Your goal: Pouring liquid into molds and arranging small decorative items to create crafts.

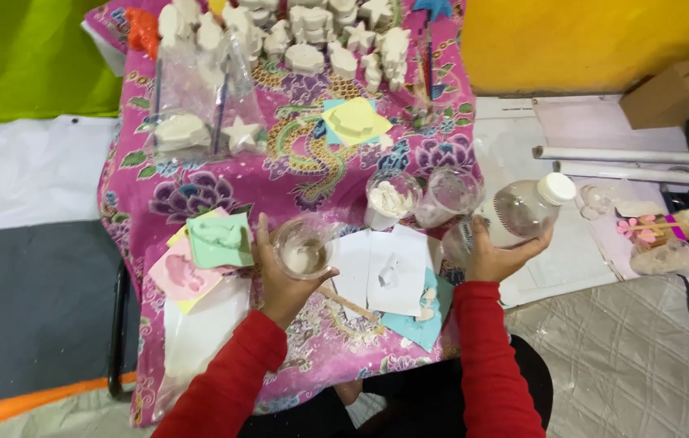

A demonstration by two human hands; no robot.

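My left hand [278, 280] grips a clear plastic cup [302, 250] with a little pale liquid or paste at its bottom, held over the table's front. My right hand [497, 258] holds a clear plastic bottle [515, 214] with a white cap, tilted on its side at the table's right edge. Between the hands lie white paper sheets [385, 272] with a small white plaster piece, and a wooden stick [348, 302] rests below the cup. Both arms wear red sleeves.
A pink floral cloth [312, 154] covers the small table. On it: two more clear cups [422, 197], one with white powder; green and pink moulds [206, 247]; a yellow mould [354, 122]; many white plaster figures [304, 36] at the back. Rolled paper tubes [620, 162] lie at right.
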